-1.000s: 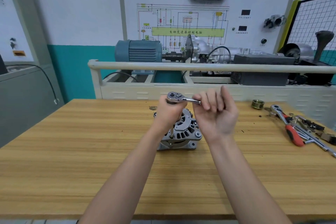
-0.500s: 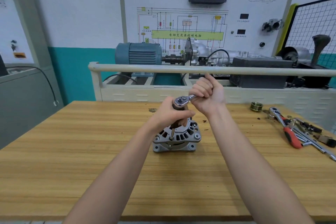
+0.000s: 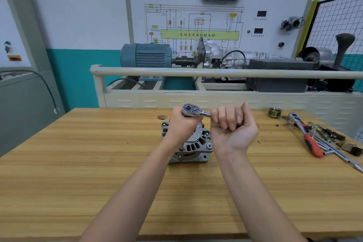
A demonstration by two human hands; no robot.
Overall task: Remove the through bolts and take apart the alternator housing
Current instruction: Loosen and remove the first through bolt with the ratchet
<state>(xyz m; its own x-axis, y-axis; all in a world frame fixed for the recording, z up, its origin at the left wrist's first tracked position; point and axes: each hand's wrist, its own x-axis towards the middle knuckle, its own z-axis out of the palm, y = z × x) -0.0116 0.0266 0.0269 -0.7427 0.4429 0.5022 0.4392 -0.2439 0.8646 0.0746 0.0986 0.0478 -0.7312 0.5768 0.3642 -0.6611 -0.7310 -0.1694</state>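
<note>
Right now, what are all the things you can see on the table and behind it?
Grey metal alternator: one, silver-grey, middle of the table, under the hands.
Chrome ratchet wrench: one, shiny silver, held above the alternator.
Red-handled ratchet: one, red and silver, right side of the table among loose metal bits.
Brass-coloured grooved pulley: one, brassy, far right of the table.
Wooden table: one, light brown.
Blue electric motor: one, blue-grey, on the bench behind the table.
Wiring diagram board: one, white with coloured lines, back wall.
Left hand: one, grips below the wrench head.
Right hand: one, curled round the wrench handle.
</note>
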